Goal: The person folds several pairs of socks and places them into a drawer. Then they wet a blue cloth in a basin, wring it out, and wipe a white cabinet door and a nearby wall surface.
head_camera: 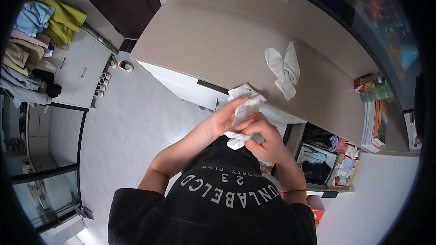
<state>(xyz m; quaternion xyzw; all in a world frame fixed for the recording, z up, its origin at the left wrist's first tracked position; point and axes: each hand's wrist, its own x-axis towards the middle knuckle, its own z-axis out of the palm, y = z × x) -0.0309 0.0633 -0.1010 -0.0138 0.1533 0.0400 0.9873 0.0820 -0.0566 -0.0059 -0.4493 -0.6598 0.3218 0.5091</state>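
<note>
Both of my hands hold a white sock (246, 107) close to my chest, by the front edge of the beige countertop (204, 41). My left hand (223, 117) grips its upper part, where the ribbed cuff with a small dark mark spreads over the counter edge. The fingers of my right hand (260, 134) pinch the bunched lower end. Another white sock or pair of socks (284, 69) lies loosely crossed on the countertop, beyond my hands to the right; whether it is one or two is hard to tell.
An open drawer (328, 190) at the right holds folded clothes and boxes. Books (373, 129) and a plastic bottle (379, 92) stand at the counter's right end. Clothes hang at the far left above a white cabinet (73, 71), with shoes (126, 66) on the floor.
</note>
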